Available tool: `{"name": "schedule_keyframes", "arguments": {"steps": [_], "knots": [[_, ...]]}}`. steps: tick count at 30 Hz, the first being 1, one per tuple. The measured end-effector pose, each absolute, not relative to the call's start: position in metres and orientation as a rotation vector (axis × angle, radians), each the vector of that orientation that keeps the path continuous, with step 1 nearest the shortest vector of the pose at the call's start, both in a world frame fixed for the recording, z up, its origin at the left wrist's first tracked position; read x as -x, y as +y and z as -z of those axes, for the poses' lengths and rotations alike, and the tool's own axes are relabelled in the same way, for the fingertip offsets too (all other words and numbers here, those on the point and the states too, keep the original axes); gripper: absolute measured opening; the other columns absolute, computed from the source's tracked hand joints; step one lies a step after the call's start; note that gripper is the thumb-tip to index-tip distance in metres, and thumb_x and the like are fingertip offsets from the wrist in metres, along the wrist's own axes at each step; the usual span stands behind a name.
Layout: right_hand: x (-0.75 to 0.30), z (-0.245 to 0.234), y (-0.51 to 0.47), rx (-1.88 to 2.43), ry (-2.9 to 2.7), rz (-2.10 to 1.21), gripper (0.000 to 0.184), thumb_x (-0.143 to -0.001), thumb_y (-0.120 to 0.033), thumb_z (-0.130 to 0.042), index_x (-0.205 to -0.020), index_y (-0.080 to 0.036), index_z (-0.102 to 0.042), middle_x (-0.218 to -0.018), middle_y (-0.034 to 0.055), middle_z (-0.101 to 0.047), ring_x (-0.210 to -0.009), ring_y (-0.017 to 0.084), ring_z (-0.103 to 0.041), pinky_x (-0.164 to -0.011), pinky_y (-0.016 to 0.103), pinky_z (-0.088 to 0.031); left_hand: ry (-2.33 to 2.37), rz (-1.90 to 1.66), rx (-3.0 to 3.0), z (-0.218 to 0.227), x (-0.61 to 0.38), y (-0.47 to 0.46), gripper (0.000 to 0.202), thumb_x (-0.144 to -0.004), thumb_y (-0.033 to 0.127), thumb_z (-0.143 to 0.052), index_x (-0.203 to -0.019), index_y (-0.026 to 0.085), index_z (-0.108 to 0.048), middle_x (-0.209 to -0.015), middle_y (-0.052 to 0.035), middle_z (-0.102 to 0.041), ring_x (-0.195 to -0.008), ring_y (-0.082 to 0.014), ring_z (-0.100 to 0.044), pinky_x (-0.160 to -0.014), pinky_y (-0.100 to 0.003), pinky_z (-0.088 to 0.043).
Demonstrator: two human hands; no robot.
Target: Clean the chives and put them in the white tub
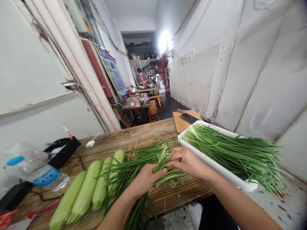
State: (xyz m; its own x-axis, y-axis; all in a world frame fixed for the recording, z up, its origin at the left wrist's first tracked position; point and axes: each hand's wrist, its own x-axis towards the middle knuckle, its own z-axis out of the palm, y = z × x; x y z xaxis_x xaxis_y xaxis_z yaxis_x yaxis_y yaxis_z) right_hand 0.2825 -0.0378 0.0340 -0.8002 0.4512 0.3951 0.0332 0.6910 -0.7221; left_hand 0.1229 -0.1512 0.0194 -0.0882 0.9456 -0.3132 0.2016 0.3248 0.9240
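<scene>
My left hand (pixel 145 179) is closed around a bunch of green chives (pixel 144 158) that lies across the wooden table (pixel 153 127), its ends hanging over the near edge. My right hand (pixel 188 161) pinches chive stalks at the top of the same bunch, right beside the left hand. Just right of the hands a white tray (pixel 216 166) holds a thick heap of sorted chives (pixel 237 150). Several pale green peeled gourds (pixel 88 188) lie side by side to the left of the bunch.
A plastic water bottle (pixel 35 174) and black devices (pixel 63 150) with cables sit at the table's left. A cutting board with a cleaver (pixel 188 118) lies at the far edge. Down the narrow corridor a person (pixel 141 78) stands at other tables.
</scene>
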Motion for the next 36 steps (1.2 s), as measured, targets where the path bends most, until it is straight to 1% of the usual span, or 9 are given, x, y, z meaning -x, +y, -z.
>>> {"name": "schedule_keyframes", "arguments": {"steps": [4, 8, 13, 18, 22, 24, 26, 30, 36], "knots": [[-0.288, -0.029, -0.031, 0.545, -2.224, -1.215, 0.017, -0.071, -0.024, -0.073, -0.059, -0.013, -0.069, -0.058, -0.0020, -0.049, -0.057, 0.011, -0.046, -0.053, 0.023, -0.034, 1.492, -0.841, -1.070, -0.021, -0.121, -0.154, 0.045, -0.071, 0.061, -0.060, -0.072, 0.017, -0.051, -0.041, 0.0096, -0.043, -0.031, -0.0039, -0.030, -0.029, -0.016, -0.020], [-0.295, -0.024, -0.027, 0.557, -2.211, -1.282, 0.030, -0.074, -0.036, -0.068, -0.056, -0.013, -0.065, -0.058, -0.0011, -0.050, -0.058, 0.011, -0.046, -0.055, 0.023, -0.036, 1.433, -0.785, -1.075, -0.020, -0.121, -0.155, 0.044, -0.073, 0.060, -0.059, -0.070, 0.017, -0.051, -0.041, 0.0088, -0.045, -0.029, -0.0027, -0.028, -0.029, -0.016, -0.019], [-0.313, -0.021, -0.013, 0.713, -2.126, -1.183, 0.042, -0.082, -0.049, -0.055, -0.062, -0.014, -0.067, -0.058, 0.0005, -0.057, -0.056, 0.013, -0.048, -0.056, 0.025, -0.036, 1.459, -0.767, -1.019, -0.016, -0.115, -0.159, 0.045, -0.071, 0.061, -0.061, -0.072, 0.017, -0.051, -0.041, 0.0092, -0.044, -0.030, -0.0030, -0.029, -0.028, -0.015, -0.019], [-0.312, -0.020, -0.003, 0.856, -2.041, -1.060, 0.058, -0.085, -0.053, -0.048, -0.043, -0.016, -0.056, -0.046, 0.0009, -0.049, -0.049, 0.011, -0.045, -0.056, 0.026, -0.037, 1.456, -0.778, -0.982, -0.012, -0.111, -0.163, 0.044, -0.071, 0.059, -0.062, -0.074, 0.017, -0.052, -0.043, 0.0084, -0.047, -0.031, -0.0033, -0.031, -0.028, -0.015, -0.019], [-0.291, -0.020, -0.007, 0.539, -2.180, -1.388, 0.037, -0.076, -0.050, -0.063, -0.086, -0.015, -0.072, -0.081, 0.0032, -0.065, -0.063, 0.012, -0.052, -0.057, 0.023, -0.041, 1.431, -0.747, -1.036, -0.011, -0.113, -0.161, 0.044, -0.073, 0.060, -0.061, -0.073, 0.017, -0.053, -0.042, 0.0085, -0.045, -0.031, -0.0034, -0.030, -0.029, -0.015, -0.020], [-0.282, -0.021, -0.010, 0.379, -2.286, -1.652, 0.040, -0.074, -0.047, -0.066, -0.097, -0.016, -0.071, -0.079, 0.0015, -0.065, -0.059, 0.010, -0.049, -0.052, 0.021, -0.039, 1.416, -0.725, -1.062, -0.011, -0.114, -0.159, 0.044, -0.073, 0.060, -0.060, -0.072, 0.017, -0.052, -0.043, 0.0080, -0.046, -0.031, -0.0034, -0.031, -0.029, -0.015, -0.020], [-0.276, -0.022, -0.014, 0.284, -2.381, -1.768, 0.035, -0.075, -0.044, -0.065, -0.090, -0.013, -0.073, -0.065, -0.0006, -0.061, -0.053, 0.009, -0.046, -0.049, 0.020, -0.036, 1.412, -0.713, -1.068, -0.011, -0.116, -0.158, 0.043, -0.073, 0.059, -0.060, -0.072, 0.017, -0.053, -0.043, 0.0081, -0.046, -0.032, -0.0035, -0.031, -0.030, -0.015, -0.020], [-0.277, -0.026, -0.017, 0.404, -2.443, -1.599, 0.026, -0.074, -0.036, -0.065, -0.066, -0.012, -0.069, -0.052, -0.0032, -0.054, -0.049, 0.008, -0.042, -0.047, 0.020, -0.032, 1.406, -0.709, -1.079, -0.012, -0.118, -0.159, 0.042, -0.073, 0.058, -0.061, -0.074, 0.017, -0.054, -0.043, 0.0089, -0.044, -0.032, -0.0036, -0.029, -0.030, -0.016, -0.020], [-0.302, -0.031, -0.006, 0.723, -2.257, -1.424, 0.036, -0.076, -0.046, -0.061, -0.057, -0.015, -0.059, -0.045, -0.0058, -0.044, -0.042, 0.007, -0.033, -0.043, 0.021, -0.023, 1.459, -0.719, -1.065, -0.016, -0.113, -0.164, 0.044, -0.072, 0.061, -0.060, -0.072, 0.017, -0.052, -0.042, 0.0094, -0.044, -0.032, -0.0037, -0.029, -0.030, -0.016, -0.019]]}}
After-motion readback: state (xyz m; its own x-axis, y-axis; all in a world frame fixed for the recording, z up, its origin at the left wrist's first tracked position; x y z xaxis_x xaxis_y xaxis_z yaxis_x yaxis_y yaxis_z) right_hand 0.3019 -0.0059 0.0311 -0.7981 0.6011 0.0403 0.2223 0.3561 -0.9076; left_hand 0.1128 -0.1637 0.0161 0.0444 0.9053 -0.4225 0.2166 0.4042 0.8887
